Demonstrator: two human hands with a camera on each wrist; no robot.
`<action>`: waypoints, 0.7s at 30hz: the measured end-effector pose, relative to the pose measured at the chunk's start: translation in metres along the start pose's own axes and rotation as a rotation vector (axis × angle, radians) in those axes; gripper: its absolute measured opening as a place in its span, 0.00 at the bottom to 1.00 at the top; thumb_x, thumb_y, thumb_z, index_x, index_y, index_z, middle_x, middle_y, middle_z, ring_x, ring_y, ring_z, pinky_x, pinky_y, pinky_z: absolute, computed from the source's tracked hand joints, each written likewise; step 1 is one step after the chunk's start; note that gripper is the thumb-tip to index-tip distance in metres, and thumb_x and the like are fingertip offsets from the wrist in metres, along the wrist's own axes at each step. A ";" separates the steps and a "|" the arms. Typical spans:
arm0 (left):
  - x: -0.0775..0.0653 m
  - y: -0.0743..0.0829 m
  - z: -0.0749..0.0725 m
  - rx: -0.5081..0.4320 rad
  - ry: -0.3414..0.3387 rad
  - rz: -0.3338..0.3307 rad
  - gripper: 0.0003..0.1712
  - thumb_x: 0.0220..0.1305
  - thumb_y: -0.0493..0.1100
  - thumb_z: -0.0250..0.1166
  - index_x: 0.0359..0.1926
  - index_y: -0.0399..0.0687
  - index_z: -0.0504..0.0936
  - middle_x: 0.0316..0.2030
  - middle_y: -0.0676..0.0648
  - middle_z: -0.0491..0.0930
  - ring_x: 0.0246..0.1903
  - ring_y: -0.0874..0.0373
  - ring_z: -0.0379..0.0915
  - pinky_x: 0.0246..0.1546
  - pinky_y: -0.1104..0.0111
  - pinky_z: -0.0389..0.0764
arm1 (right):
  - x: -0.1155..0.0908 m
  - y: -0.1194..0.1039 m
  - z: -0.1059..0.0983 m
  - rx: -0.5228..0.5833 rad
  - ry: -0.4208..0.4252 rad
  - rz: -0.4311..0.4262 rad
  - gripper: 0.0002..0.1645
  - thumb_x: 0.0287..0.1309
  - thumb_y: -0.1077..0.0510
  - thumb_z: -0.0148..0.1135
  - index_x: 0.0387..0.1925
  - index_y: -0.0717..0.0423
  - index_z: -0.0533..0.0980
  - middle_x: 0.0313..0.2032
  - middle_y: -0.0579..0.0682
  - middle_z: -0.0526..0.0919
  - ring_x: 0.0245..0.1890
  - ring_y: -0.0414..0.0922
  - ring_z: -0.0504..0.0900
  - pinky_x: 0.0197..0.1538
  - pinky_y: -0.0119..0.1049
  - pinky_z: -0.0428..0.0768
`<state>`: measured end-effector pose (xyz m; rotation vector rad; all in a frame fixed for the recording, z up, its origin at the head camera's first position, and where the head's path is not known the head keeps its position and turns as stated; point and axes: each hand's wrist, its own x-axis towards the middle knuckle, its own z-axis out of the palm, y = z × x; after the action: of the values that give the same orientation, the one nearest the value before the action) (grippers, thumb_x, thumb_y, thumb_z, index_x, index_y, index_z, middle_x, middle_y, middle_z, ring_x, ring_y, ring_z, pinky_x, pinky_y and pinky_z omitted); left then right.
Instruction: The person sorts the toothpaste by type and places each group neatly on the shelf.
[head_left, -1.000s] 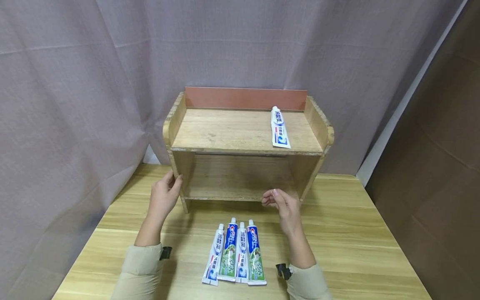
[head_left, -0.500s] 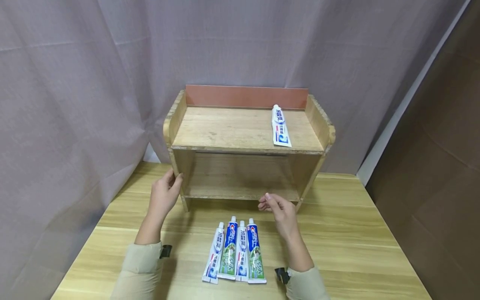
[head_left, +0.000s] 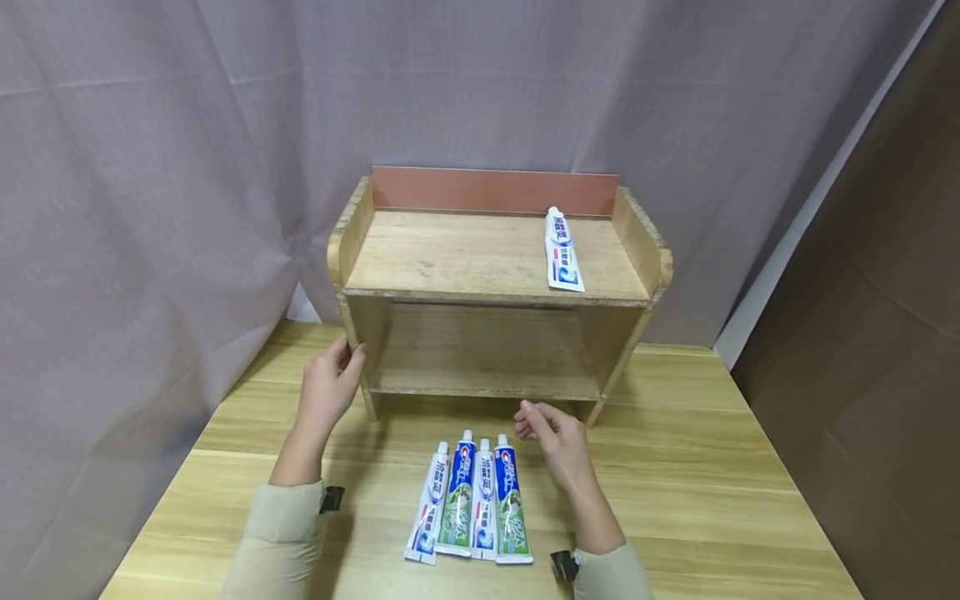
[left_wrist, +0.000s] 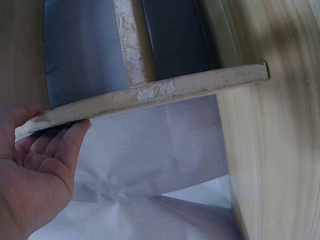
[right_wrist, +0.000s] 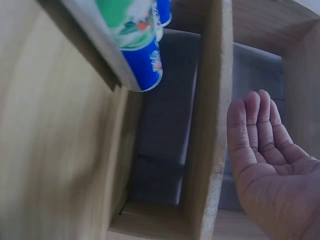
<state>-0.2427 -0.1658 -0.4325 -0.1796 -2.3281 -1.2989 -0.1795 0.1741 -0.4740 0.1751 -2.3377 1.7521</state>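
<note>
My left hand (head_left: 328,385) grips the front edge of the left side panel of a two-tier wooden shelf (head_left: 435,250); in the left wrist view, thumb and fingers lie on either side of that panel edge (left_wrist: 200,80). My right hand (head_left: 558,442) hovers before the lower tier, holding nothing, its fingers loosely extended in the right wrist view. Just left of it, side by side on the table, lie a white toothpaste tube (head_left: 427,508), a blue-green one (head_left: 459,500), another white one (head_left: 484,504) and another blue-green one (head_left: 512,508), caps toward the shelf.
A white toothpaste tube (head_left: 562,250) lies on the right part of the upper tier, cap toward the reddish back board (head_left: 487,191). Grey curtain (head_left: 480,83) hangs behind the shelf. A brown panel (head_left: 862,350) stands at the right of the wooden table (head_left: 697,483).
My right hand has come down and slightly left, from the lower tier's front edge toward the tube caps. The left hand keeps its grip on the panel. The tubes have stayed put.
</note>
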 end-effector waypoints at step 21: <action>0.000 -0.002 0.001 -0.006 -0.002 0.004 0.19 0.74 0.44 0.60 0.58 0.38 0.81 0.49 0.34 0.84 0.50 0.42 0.83 0.49 0.55 0.86 | -0.016 0.020 0.008 -0.091 -0.005 0.152 0.32 0.67 0.36 0.59 0.33 0.62 0.84 0.29 0.54 0.86 0.34 0.55 0.85 0.43 0.52 0.87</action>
<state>-0.2437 -0.1664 -0.4344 -0.1881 -2.3249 -1.3042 -0.1694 0.1713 -0.4989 -0.0137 -2.4872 1.7079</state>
